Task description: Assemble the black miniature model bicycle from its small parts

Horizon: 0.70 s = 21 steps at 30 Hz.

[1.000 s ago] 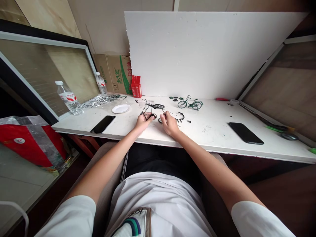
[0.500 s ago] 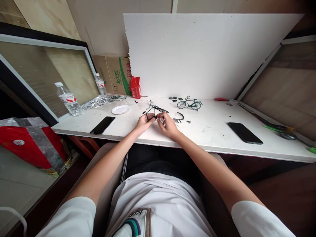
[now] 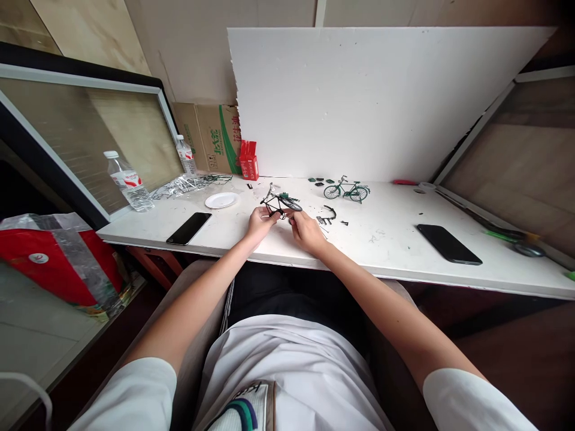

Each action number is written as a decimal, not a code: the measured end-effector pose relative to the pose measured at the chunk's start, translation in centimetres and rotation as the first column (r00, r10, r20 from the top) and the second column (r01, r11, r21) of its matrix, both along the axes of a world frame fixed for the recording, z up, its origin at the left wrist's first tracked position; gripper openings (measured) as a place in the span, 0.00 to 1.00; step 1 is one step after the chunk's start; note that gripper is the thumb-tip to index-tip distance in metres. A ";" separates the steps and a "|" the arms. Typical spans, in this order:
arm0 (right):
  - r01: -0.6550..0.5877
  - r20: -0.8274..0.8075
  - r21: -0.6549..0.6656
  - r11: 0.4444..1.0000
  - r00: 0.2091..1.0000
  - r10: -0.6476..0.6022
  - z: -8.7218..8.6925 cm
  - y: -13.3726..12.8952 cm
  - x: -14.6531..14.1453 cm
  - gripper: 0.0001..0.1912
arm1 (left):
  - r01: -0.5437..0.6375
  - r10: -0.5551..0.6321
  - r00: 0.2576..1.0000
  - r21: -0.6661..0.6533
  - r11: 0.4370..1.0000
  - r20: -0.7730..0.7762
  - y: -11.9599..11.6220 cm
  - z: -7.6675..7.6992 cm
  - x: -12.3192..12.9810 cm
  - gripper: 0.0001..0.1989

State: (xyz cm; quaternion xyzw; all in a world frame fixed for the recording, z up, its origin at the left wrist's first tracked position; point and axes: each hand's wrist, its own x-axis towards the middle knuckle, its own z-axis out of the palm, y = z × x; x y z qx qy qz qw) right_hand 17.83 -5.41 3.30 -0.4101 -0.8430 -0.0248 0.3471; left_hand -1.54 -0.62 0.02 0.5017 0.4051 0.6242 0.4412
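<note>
A partly built black model bicycle (image 3: 272, 205) with a dark green piece near its rear wheel is held over the front of the table. My left hand (image 3: 261, 224) is closed on the lower frame, thumb and fingers pinching it. My right hand (image 3: 308, 231) is closed too, its fingertips at the underside of the rear wheel; what exactly they pinch is partly hidden. Just right of that hand lie a curved black part (image 3: 330, 212) and several small black pieces. Farther back stands a dark green model bicycle (image 3: 347, 191), upright on the table.
On the white table (image 3: 381, 245) lie a phone (image 3: 189, 228) at left, another phone (image 3: 449, 243) at right and a white paper plate (image 3: 221, 200). Water bottles (image 3: 130, 184), a red box (image 3: 248, 160) and a carton (image 3: 211, 137) stand at the back left. A white board (image 3: 381, 102) rises behind.
The black model bicycle has turned in my hands, its rear wheel now nearer my right hand. My right hand has moved slightly right and down, away from my left fingers.
</note>
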 end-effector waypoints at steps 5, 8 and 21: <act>-0.023 0.033 -0.016 1.000 0.999 0.024 0.5 -0.5 -0.2 0.17 | 0.101 -0.098 0.991 -0.030 0.994 0.086 -0.6 0.6 0.2 0.28; -0.036 0.038 -0.017 0.999 0.999 0.036 0.7 -0.7 -0.3 0.19 | 0.155 -0.152 0.986 -0.040 0.987 0.067 -1.1 1.1 0.2 0.28; -0.217 -0.139 0.005 0.976 0.966 0.216 -0.4 0.3 -0.2 0.18 | 0.259 -0.259 0.966 -0.110 0.960 0.011 -1.3 1.7 0.4 0.30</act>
